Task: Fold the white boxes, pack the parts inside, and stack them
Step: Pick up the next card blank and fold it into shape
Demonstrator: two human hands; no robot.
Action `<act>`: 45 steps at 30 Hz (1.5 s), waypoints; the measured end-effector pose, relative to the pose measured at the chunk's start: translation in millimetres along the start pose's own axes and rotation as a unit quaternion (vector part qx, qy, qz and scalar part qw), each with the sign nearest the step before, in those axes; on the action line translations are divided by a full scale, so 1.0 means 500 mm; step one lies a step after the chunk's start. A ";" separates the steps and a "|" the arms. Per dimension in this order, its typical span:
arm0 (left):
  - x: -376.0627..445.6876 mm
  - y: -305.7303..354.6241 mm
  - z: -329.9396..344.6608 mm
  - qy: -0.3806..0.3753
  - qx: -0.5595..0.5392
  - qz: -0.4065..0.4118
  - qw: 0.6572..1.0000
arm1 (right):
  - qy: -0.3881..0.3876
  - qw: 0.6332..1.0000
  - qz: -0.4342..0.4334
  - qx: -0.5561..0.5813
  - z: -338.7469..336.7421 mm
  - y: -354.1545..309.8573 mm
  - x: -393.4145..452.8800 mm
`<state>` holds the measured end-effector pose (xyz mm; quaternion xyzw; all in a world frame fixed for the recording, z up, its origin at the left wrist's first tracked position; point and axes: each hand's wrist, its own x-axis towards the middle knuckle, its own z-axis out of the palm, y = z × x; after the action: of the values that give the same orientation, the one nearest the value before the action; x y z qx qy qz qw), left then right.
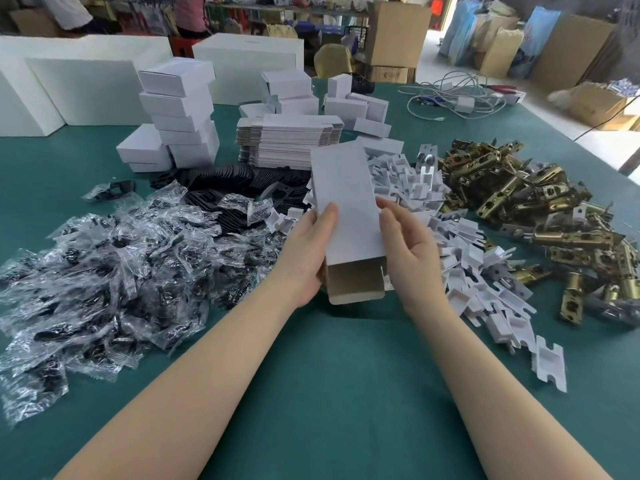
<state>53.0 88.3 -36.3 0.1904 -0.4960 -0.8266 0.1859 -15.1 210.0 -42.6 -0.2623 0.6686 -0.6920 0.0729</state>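
Green table (pixel 346 393) was crowded with part piles. Left hand (pixel 308 251) gripped the white box (pixel 346 209) mid-air above it, near flap open; right hand (pixel 412 251) hovered beside, fingers loose, empty. Best to square the sleeve before tucking flaps.

I see a white box (pixel 346 199) with a brown inside, over a teal worktop (pixel 329 393). Brass-coloured latches (pixel 540 209) fill its right edge; clear bags (pixel 104 271) of black parts, its left.
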 end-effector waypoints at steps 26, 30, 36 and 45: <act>0.013 0.035 -0.074 -0.192 -0.047 -0.013 0.980 | -0.159 0.964 0.137 0.165 -0.070 -0.020 0.025; 0.009 0.038 -0.077 -0.186 -0.015 0.005 0.982 | -0.185 0.970 0.106 0.114 -0.083 -0.022 0.024; 0.010 0.015 -0.057 -0.093 0.112 0.087 0.985 | -0.125 0.992 0.020 0.005 -0.066 -0.017 0.019; 0.009 0.001 -0.043 -0.039 0.233 0.194 0.952 | -0.041 0.995 -0.043 -0.078 -0.058 -0.001 0.021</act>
<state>59.9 69.8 -45.7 0.0961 -0.7089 -0.6427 0.2742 -37.0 231.1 -38.4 -0.3236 0.7055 -0.6286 0.0500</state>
